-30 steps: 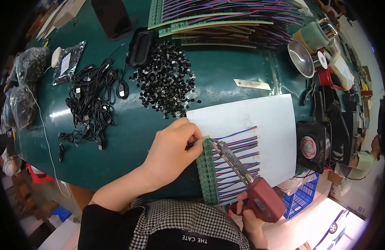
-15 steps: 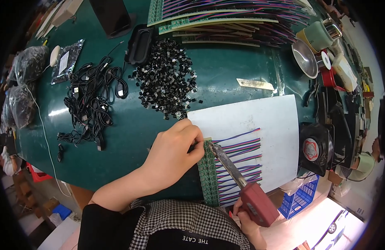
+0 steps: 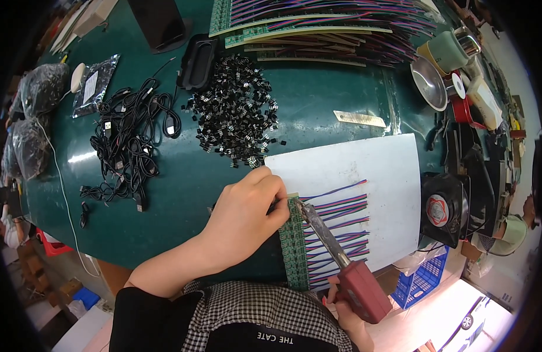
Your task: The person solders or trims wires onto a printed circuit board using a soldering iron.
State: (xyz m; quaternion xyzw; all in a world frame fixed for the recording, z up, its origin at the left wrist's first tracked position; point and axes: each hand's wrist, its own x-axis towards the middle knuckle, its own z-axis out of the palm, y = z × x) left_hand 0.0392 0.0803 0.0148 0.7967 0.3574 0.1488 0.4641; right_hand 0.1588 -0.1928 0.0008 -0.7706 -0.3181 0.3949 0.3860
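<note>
Item: green circuit strip with coloured wires, on white sheet; my left hand pinches its top end, right hand gripping soldering iron, tip now shifted up to the topmost pad.

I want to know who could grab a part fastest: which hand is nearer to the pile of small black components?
The left hand: it rests just below the pile of small black components. The right hand sits much lower, gripping the red soldering iron.

Circuit strip lies on paper sheet lower centre; component pile above it, cable tangle far left.
</note>
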